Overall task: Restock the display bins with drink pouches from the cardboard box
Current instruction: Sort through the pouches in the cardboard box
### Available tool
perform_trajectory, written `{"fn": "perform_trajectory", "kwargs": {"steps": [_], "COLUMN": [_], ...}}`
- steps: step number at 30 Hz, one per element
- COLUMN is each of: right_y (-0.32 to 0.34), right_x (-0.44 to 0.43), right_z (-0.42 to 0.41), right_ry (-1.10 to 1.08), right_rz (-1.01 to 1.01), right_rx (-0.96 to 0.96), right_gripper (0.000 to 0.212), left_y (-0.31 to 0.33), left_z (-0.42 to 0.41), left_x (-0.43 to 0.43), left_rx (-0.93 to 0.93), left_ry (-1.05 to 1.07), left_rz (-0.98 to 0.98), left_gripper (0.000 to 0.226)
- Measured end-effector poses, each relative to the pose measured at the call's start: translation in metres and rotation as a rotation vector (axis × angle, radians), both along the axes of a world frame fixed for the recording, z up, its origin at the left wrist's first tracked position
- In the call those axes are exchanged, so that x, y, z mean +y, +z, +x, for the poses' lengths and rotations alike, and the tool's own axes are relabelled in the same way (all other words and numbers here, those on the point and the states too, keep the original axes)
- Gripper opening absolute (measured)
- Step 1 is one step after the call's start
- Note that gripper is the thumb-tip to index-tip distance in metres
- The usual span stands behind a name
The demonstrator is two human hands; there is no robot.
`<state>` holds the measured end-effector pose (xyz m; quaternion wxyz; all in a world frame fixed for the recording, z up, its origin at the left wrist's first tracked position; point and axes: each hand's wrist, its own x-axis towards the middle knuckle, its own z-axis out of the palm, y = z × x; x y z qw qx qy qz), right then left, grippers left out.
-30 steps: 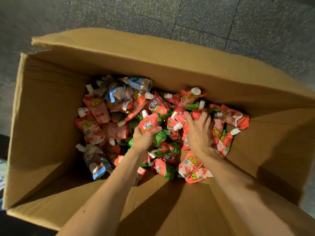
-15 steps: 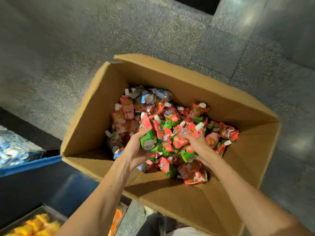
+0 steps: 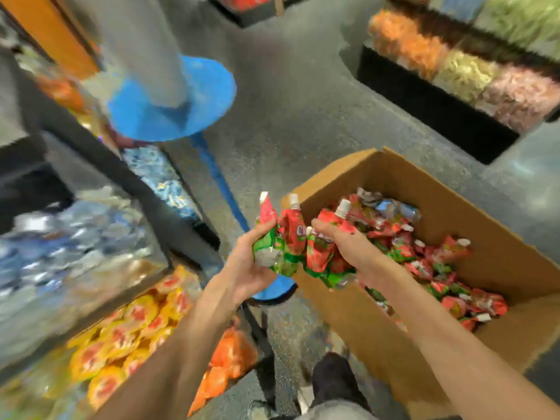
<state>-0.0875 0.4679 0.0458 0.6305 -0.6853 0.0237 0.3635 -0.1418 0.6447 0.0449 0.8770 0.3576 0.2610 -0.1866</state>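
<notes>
Drink pouches [image 3: 292,234]: two gripped in left hand [image 3: 251,268], at least two in right hand [image 3: 348,247], over one cardboard box [image 3: 348,322].

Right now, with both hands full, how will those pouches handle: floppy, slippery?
Probably floppy: the pouches crumple in the left hand and right hand. Likely slippery, since the film looks glossy. Bunched several per hand, one could slide out.

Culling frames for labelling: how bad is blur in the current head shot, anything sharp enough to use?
Head view: heavy motion blur smears the left display bins and the far bins; left hand, right hand and the drink pouches they grip are fairly sharp; cardboard box slightly soft; wide-angle bending towards the edges.
</notes>
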Motion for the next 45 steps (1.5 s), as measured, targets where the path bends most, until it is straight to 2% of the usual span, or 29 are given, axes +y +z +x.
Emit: {"fn": "perform_trajectory", "kwargs": {"steps": [7,13,17,20,24,26,28,29,31,32,36,39,42,45], "right_y": [0.088,0.141,0.176,0.200,0.227,0.236,0.244,0.249,0.255,0.260,0.275,0.288,0.305,0.325], "right_x": [0.145,0.232,0.262,0.280,0.301,0.306,0.306,0.306,0.307,0.307,0.319,0.332,0.349,0.372], "right_z": [-0.085,-0.148,-0.186,-0.210,-0.228,-0.229,-0.228,-0.225,-0.222,-0.219,-0.192,-0.158,-0.124,-0.093], "right_ry": [0.246,0.403,0.557,0.590,0.576,0.570,0.567,0.557,0.516,0.492,0.475,0.454,0.530,0.590], "right_rz": [0.051,0.137,0.193,0.221,0.245,0.335,0.418,0.451,0.496,0.511,0.459,0.473,0.500,0.537], "right_rx": [-0.254,-0.372,-0.409,-0.465,-0.473,-0.421,-0.393,-0.383,-0.364,-0.363,-0.407,-0.361,-0.299,-0.274], "right_gripper": [0.039,0.040,0.041,0.046,0.072,0.075,0.066,0.065,0.063,0.061,0.032,0.027,0.034,0.033], "left_y": [0.090,0.147,0.169,0.188,0.224,0.242,0.258,0.266,0.275,0.279,0.297,0.315,0.330,0.341], "left_z": [-0.126,-0.214,-0.251,-0.266,-0.271,-0.270,-0.267,-0.264,-0.260,-0.257,-0.241,-0.225,-0.211,-0.199], "left_x": [0.108,0.161,0.184,0.194,0.198,0.198,0.198,0.199,0.204,0.205,0.221,0.247,0.279,0.306], "left_rx": [-0.228,-0.344,-0.396,-0.453,-0.460,-0.470,-0.500,-0.517,-0.558,-0.586,-0.638,-0.568,-0.511,-0.289], "left_ry": [0.253,0.365,0.472,0.569,0.576,0.547,0.506,0.498,0.480,0.460,0.561,0.755,0.957,1.004], "left_rz": [0.156,0.373,0.505,0.631,0.786,0.832,0.839,0.833,0.784,0.743,0.580,0.514,0.612,0.854], "left_gripper": [0.025,0.026,0.063,0.077,0.108,0.121,0.112,0.094,0.044,0.030,0.021,0.026,0.045,0.046]}}
